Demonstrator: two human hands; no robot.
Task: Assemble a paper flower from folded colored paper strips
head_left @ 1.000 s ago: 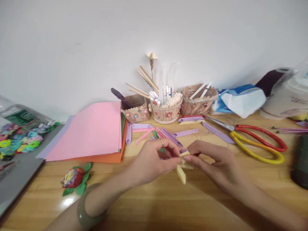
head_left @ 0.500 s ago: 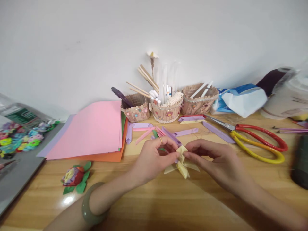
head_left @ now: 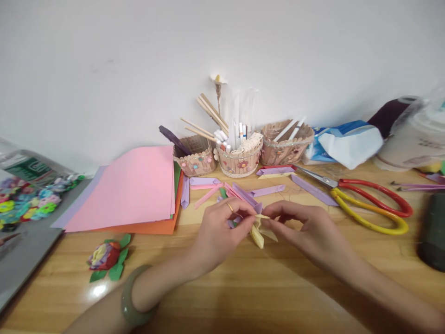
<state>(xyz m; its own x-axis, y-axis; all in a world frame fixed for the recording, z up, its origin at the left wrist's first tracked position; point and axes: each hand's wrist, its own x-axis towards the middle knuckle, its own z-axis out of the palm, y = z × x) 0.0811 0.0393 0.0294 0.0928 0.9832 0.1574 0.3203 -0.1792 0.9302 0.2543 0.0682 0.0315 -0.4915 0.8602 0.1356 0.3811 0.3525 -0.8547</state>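
Between my two hands is a pale yellow folded paper piece (head_left: 257,236), with points spreading down toward the table. My left hand (head_left: 224,229) pinches its upper left side between thumb and fingertips. From the right, the thumb and forefinger of my right hand (head_left: 306,225) pinch its other edge. Part of the paper is hidden behind my fingers. Just beyond my hands lie folded purple paper strips (head_left: 267,190) and pink paper strips (head_left: 208,197), some partly covered by my left hand.
Large scissors (head_left: 368,199) with red and yellow handles lie at right. Coloured paper sheets (head_left: 128,190) and a paper flower (head_left: 106,257) are at left. Decorated baskets (head_left: 239,162) of sticks and pens stand by the wall, beside a tissue pack (head_left: 347,141). A dark cup-like object (head_left: 433,232) stands far right.
The yellow paper has turned and tilted between my fingers, so its spread points show less. Both hands stay pinched on it. The view has shifted slightly.
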